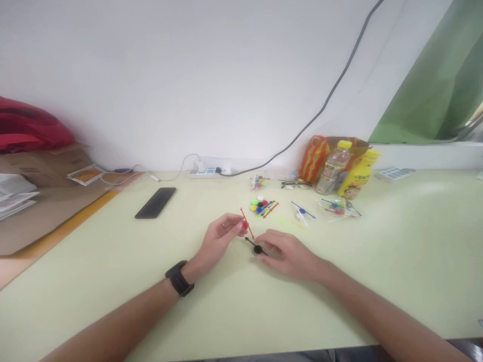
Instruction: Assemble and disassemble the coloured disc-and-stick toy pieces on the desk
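A red arrow spinner [245, 224], a slim arrow with a round hub, is pinched between the thumb and fingers of my left hand [225, 232]. Close to its right, my right hand [286, 251] curls thumb and forefinger around the round hub of a black arrow spinner [257, 249]. The black arrow's tip points up and left, towards the left hand. Beyond the hands lies a pile of coloured round caps [259, 204] beside several loose plastic arrows [268, 208]. Right of these are a blue arrow spinner [303, 211] and a white round piece [300, 217].
Clear bags of similar parts [340, 207] lie at the right. Behind stand two bottles [334, 168] [358, 173] and a red-yellow bag [313, 158], with eyeglasses [295, 185] nearby. A black phone [156, 203] lies left. A power strip [209, 171] sits against the wall.
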A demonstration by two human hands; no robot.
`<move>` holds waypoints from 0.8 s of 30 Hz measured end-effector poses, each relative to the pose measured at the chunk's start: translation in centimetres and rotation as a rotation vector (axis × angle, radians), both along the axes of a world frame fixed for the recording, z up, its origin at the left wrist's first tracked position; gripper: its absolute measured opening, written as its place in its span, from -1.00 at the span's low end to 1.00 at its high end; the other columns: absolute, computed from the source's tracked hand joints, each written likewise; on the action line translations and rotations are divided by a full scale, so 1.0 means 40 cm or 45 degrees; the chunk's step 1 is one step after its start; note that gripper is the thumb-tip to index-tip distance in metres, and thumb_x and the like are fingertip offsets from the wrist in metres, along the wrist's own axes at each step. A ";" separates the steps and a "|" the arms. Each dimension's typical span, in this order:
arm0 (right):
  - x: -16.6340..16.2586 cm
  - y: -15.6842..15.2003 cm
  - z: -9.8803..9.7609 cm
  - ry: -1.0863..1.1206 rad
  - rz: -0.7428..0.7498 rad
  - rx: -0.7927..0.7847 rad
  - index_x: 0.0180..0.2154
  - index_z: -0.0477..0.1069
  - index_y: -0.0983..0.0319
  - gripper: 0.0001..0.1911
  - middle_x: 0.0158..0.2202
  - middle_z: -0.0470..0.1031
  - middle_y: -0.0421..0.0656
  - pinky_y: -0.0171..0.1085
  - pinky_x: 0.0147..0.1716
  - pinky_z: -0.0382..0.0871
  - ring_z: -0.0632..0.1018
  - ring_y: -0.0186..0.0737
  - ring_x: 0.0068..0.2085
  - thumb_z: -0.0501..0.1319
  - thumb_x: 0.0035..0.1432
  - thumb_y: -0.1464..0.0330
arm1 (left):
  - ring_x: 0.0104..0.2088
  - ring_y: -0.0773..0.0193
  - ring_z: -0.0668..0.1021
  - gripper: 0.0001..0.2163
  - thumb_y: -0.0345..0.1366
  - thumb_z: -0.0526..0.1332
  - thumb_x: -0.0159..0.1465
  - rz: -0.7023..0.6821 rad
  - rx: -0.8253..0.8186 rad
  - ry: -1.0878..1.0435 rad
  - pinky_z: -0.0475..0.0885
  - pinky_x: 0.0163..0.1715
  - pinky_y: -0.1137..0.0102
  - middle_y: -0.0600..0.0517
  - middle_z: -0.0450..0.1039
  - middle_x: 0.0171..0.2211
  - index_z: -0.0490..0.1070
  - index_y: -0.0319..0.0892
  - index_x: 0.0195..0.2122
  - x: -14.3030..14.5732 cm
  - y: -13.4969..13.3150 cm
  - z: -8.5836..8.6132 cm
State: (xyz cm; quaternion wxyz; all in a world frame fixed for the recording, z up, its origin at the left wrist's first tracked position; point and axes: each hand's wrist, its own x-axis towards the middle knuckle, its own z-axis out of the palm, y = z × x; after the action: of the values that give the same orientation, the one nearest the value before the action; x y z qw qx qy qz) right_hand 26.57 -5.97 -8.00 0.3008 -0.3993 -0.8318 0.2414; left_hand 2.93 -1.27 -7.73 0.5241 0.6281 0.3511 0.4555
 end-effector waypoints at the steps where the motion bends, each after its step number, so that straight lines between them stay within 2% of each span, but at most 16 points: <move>1: -0.002 -0.003 0.000 -0.033 0.033 0.019 -0.04 0.48 0.14 -0.79 -0.26 0.50 -0.19 -0.29 -0.32 0.30 0.46 -0.25 -0.32 0.27 0.28 0.32 | -0.20 0.18 0.63 -0.75 -0.11 0.34 0.35 -0.004 -0.005 0.003 0.56 -0.07 0.25 -0.05 0.61 -0.21 0.52 -0.16 -0.09 -0.001 0.002 -0.003; 4: -0.002 -0.006 -0.001 -0.064 0.046 0.018 -0.13 0.46 0.14 -0.82 -0.24 0.53 -0.19 -0.29 -0.29 0.31 0.48 -0.25 -0.29 0.19 0.26 0.47 | -0.16 0.16 0.63 -0.77 -0.12 0.31 0.37 -0.020 -0.025 0.010 0.55 -0.02 0.23 -0.07 0.61 -0.17 0.53 -0.15 -0.07 -0.001 0.005 -0.011; 7: 0.007 0.000 0.000 -0.111 -0.038 0.045 -0.21 0.42 0.16 -0.80 -0.28 0.52 -0.21 -0.29 -0.30 0.27 0.46 -0.25 -0.31 0.17 0.17 0.54 | -0.14 0.16 0.64 -0.78 -0.13 0.28 0.40 -0.078 -0.065 -0.001 0.54 0.00 0.23 -0.08 0.60 -0.14 0.54 -0.17 -0.10 0.000 0.006 -0.010; 11: 0.020 0.013 0.001 -0.202 -0.180 0.073 -0.30 0.37 0.17 -0.86 -0.37 0.46 -0.24 -0.28 -0.34 0.19 0.41 -0.25 -0.34 0.17 0.14 0.53 | -0.17 0.17 0.65 -0.80 -0.14 0.32 0.37 -0.171 -0.102 0.042 0.56 -0.08 0.27 -0.05 0.58 -0.22 0.51 -0.19 -0.19 0.005 0.001 -0.006; 14: 0.019 0.014 0.000 -0.162 -0.233 0.021 -0.24 0.38 0.16 -0.93 -0.36 0.46 -0.24 -0.28 -0.36 0.19 0.43 -0.26 -0.35 0.20 0.22 0.44 | -0.23 0.15 0.67 -0.78 -0.14 0.36 0.33 -0.249 -0.107 0.112 0.58 -0.15 0.26 -0.03 0.57 -0.26 0.48 -0.19 -0.22 0.010 -0.009 -0.009; 18: 0.006 0.002 0.001 -0.061 -0.194 -0.042 0.00 0.39 0.13 -0.78 -0.17 0.55 -0.18 -0.25 -0.26 0.30 0.52 -0.22 -0.24 0.19 0.36 0.25 | -0.24 0.17 0.66 -0.83 -0.17 0.33 0.35 -0.277 0.083 0.338 0.56 -0.15 0.28 -0.04 0.63 -0.26 0.53 -0.18 -0.28 0.017 -0.026 -0.010; 21: -0.006 -0.005 0.001 -0.101 -0.128 -0.008 0.00 0.42 0.12 -0.78 -0.12 0.54 -0.15 -0.21 -0.17 0.33 0.54 -0.17 -0.15 0.19 0.39 0.21 | -0.22 0.18 0.64 -0.84 -0.22 0.31 0.35 -0.259 0.234 0.494 0.54 -0.14 0.30 -0.02 0.65 -0.23 0.57 -0.16 -0.34 0.021 -0.033 -0.007; 24: -0.014 -0.004 -0.002 -0.165 -0.124 0.030 -0.03 0.44 0.13 -0.81 -0.17 0.53 -0.16 -0.21 -0.19 0.34 0.53 -0.16 -0.17 0.22 0.36 0.25 | -0.23 0.23 0.62 -0.90 -0.28 0.31 0.34 -0.234 0.336 0.570 0.52 -0.16 0.34 0.01 0.64 -0.21 0.57 -0.13 -0.31 0.021 -0.033 -0.007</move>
State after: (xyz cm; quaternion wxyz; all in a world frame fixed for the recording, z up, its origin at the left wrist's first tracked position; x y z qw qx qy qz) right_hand 26.03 -6.12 -8.07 0.2624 -0.4505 -0.8319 0.1902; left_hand 3.77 -2.61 -8.02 0.3863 0.8053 0.3372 0.2977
